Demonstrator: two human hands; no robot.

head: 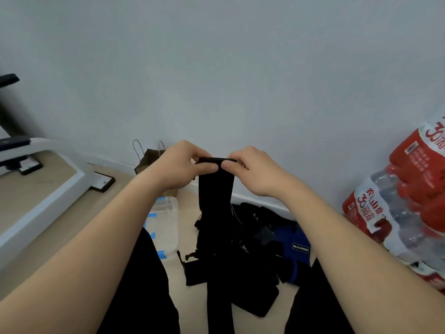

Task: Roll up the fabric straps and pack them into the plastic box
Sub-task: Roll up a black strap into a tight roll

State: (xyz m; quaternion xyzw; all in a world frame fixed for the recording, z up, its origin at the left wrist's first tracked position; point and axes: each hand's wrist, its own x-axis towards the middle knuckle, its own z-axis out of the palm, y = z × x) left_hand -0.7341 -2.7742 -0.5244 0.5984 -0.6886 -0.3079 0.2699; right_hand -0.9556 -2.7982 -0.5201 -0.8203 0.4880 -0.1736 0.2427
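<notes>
Strap in hand: one, long, black fabric, hanging upright before the grey wall. Its folded top end is pinched between thumb and fingers of both the left hand and right hand. Its lower end meets a heap of black straps on the floor, number unclear. One clear plastic box lies left of the heap, with bare floor between. One brown paper bag stands behind the box. Two red-labelled packs of water bottles crowd the right edge.
</notes>
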